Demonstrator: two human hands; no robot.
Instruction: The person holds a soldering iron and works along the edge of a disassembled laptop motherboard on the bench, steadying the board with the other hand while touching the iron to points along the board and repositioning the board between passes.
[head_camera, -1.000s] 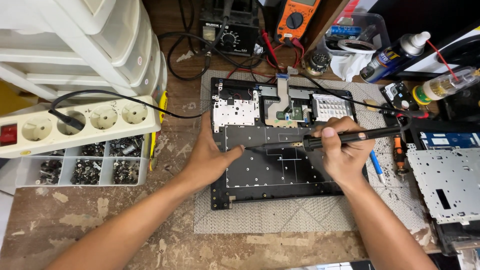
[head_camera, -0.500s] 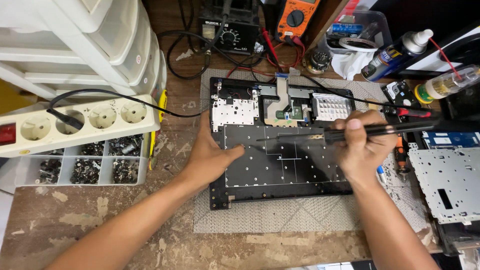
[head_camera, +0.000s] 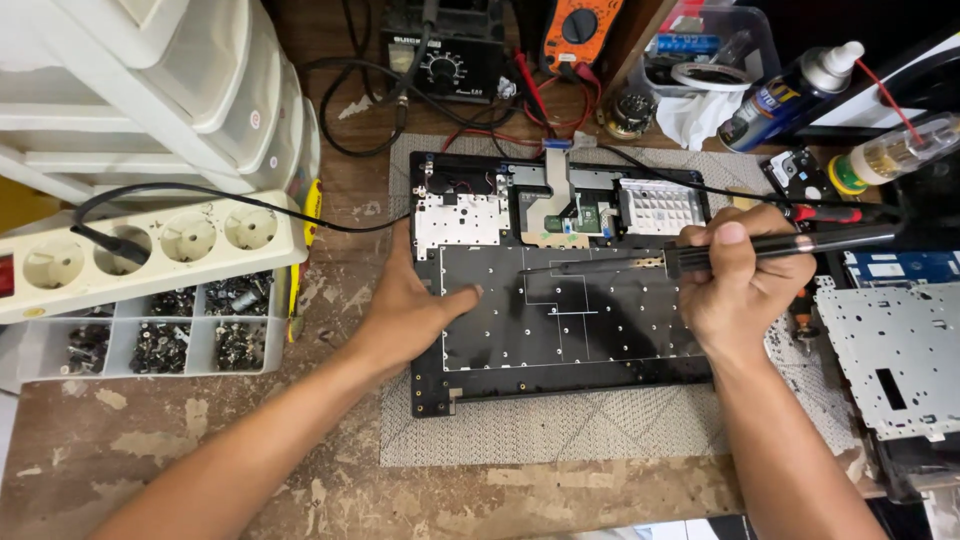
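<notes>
A black laptop keyboard panel (head_camera: 560, 330) lies back side up on a grey mat (head_camera: 560, 440) in the head view. My left hand (head_camera: 410, 310) rests flat on the panel's left edge, thumb pressed on the black sheet. A long black soldering iron (head_camera: 800, 243) is gripped in my right hand (head_camera: 740, 285), lying nearly level with its tip (head_camera: 530, 268) pointing left just above the upper middle of the panel. Metal plates (head_camera: 460, 215) and a flat ribbon cable (head_camera: 560, 190) show along the panel's top.
A white power strip (head_camera: 150, 250) and a tray of screws (head_camera: 160, 335) sit at left. Behind are a soldering station (head_camera: 445, 55), an orange multimeter (head_camera: 580, 25), a spray can (head_camera: 790, 90) and a glue bottle (head_camera: 890, 150). A perforated metal plate (head_camera: 890, 360) lies at right.
My right hand has drawn up and to the right, taking the iron's tip off the panel's lower middle toward its upper part. My left hand has stayed in place.
</notes>
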